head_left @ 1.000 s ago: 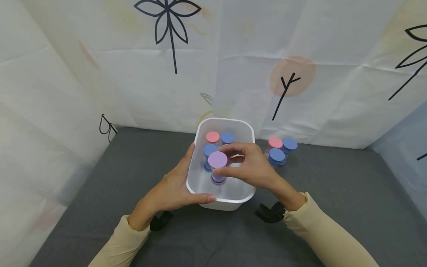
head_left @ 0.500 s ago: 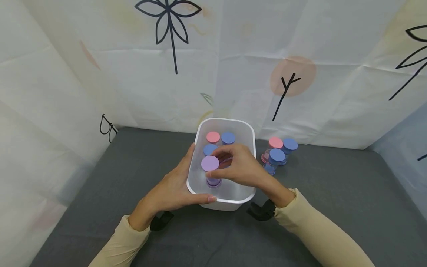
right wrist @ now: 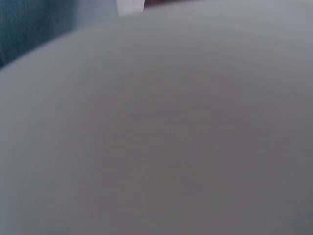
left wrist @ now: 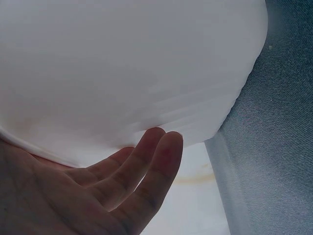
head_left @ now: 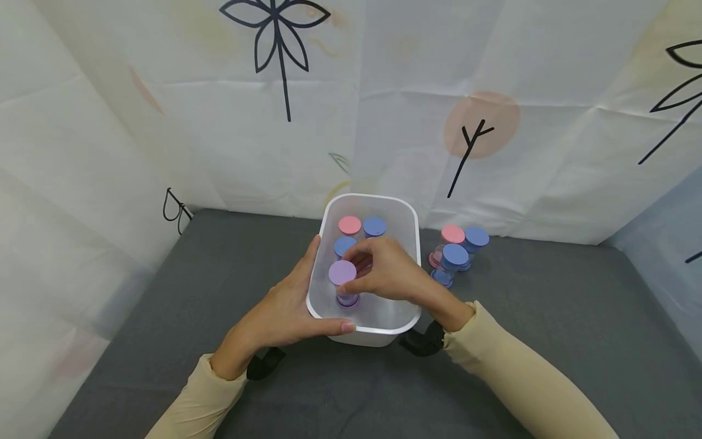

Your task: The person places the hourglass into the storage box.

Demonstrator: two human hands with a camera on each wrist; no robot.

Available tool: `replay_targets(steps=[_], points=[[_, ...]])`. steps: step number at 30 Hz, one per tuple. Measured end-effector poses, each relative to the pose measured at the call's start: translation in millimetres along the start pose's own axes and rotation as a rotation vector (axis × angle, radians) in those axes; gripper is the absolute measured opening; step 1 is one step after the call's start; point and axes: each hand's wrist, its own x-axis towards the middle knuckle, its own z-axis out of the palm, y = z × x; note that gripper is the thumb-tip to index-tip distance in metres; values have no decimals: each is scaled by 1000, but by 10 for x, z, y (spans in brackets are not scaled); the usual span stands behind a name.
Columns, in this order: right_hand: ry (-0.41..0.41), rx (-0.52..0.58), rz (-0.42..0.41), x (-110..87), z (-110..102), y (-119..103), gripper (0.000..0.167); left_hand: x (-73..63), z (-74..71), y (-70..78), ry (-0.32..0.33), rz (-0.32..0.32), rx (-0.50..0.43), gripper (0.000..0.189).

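Observation:
In the head view, my right hand (head_left: 386, 271) pinches a purple-capped sand timer (head_left: 342, 273) low inside a white plastic bin (head_left: 414, 268). The timer stands nearly upright towards the bin's near left. My left hand (head_left: 290, 305) lies with extended fingers along the bin's outer left wall, thumb across the front rim. From the left wrist, its fingers (left wrist: 166, 156) show against the bin's wall (left wrist: 122, 58). Beyond the held timer are a blue sand timer (head_left: 345, 245), a pink one (head_left: 349, 225) and another blue one (head_left: 375, 226), partly hidden by my right hand. Blurred white bin wall (right wrist: 156, 137) fills the right wrist view.
To the right of the bin, a pink sand timer (head_left: 452, 234) and two blue ones, one in front (head_left: 454, 255) and one behind (head_left: 476, 236), stand close together on the dark grey tabletop (head_left: 548, 305). A patterned white cloth (head_left: 395, 140) hangs behind.
My right hand has moved left and slightly lower with the purple sand timer, towards the bin's left wall. The timers on the right show more fully. My left hand has stayed put.

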Motion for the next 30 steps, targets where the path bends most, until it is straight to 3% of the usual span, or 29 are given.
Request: replay_targets(steps=[11,30], points=[[-24,-99,19,25,48,-17,34,17,7,-13,1,34,31,136],[14,-226,52,42,103,-32,29,1,1,-16,-4,6,36,136]])
